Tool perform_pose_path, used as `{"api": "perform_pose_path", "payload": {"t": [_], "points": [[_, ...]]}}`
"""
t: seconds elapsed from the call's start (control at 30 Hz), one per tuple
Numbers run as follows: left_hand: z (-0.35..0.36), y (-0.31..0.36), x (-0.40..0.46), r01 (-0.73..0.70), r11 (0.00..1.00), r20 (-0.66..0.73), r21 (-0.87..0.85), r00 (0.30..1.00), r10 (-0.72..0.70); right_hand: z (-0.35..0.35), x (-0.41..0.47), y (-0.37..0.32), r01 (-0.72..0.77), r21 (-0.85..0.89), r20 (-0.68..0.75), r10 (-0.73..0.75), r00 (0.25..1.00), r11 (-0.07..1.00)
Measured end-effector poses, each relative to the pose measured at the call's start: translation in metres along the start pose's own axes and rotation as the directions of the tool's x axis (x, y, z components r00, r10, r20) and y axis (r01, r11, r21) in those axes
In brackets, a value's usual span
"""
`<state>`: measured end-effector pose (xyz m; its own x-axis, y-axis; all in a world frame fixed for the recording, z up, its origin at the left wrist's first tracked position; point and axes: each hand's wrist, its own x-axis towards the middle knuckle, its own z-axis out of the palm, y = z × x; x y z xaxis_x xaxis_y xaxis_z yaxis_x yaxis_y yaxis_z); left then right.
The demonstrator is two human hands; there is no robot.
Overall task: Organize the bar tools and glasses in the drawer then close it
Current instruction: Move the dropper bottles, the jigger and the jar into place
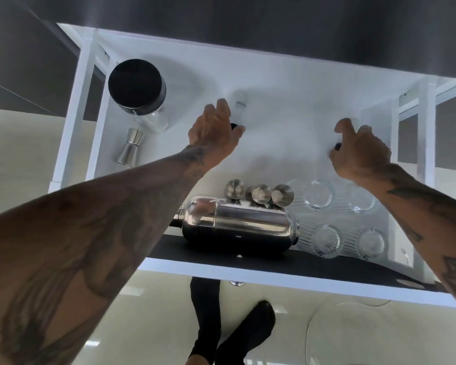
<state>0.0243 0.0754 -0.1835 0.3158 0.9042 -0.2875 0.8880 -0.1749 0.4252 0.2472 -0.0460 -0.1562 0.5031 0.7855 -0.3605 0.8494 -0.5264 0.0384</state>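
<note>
I look down into an open white drawer [274,75]. My left hand [213,127] grips a small clear bottle [239,105] with a black cap, held over the drawer's middle. My right hand [358,151] is curled round a small item whose black tip [337,146] shows at the palm; the rest is washed out by glare. A steel shaker [237,225] lies on its side at the front. Several small steel cups [259,193] stand just behind it, and several ribbed glasses [324,239] stand upside down at the front right.
A glass jar with a black lid [137,85] stands in the back left corner, a steel jigger [131,146] lying in front of it. A dark strip [327,270] runs along the drawer front. My feet in black socks [237,335] are on the pale floor below.
</note>
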Motion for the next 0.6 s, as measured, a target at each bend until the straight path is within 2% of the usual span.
{"api": "perform_pose_path", "payload": {"t": [0.1,0.2,0.3,0.37,0.5,0.6], "points": [[-0.003,-0.010,-0.003,-0.008,1.000,0.012,-0.006,1.000,0.008,0.002,-0.001,0.003,0.004,0.047,0.009,-0.005,1.000,0.999],[-0.016,-0.025,-0.011,0.020,0.999,0.011,-0.048,1.000,-0.019,-0.010,-0.004,-0.008,0.039,0.249,-0.004,-0.039,0.999,0.968],[-0.039,-0.051,-0.033,0.042,0.999,-0.020,-0.026,0.999,-0.043,-0.027,-0.014,-0.038,0.198,0.374,-0.070,-0.186,0.980,0.906],[-0.053,-0.070,-0.052,-0.025,0.998,-0.035,0.060,0.999,0.027,-0.035,-0.023,-0.066,0.292,0.416,-0.068,-0.291,0.954,0.861],[-0.064,-0.079,-0.081,-0.136,0.986,0.091,0.097,0.988,0.127,-0.041,-0.031,-0.121,0.402,0.409,0.020,-0.449,0.893,0.819],[-0.061,-0.067,-0.083,-0.217,0.974,0.174,0.059,0.963,0.204,-0.038,-0.036,-0.148,0.483,0.322,0.107,-0.538,0.836,0.815]]}}
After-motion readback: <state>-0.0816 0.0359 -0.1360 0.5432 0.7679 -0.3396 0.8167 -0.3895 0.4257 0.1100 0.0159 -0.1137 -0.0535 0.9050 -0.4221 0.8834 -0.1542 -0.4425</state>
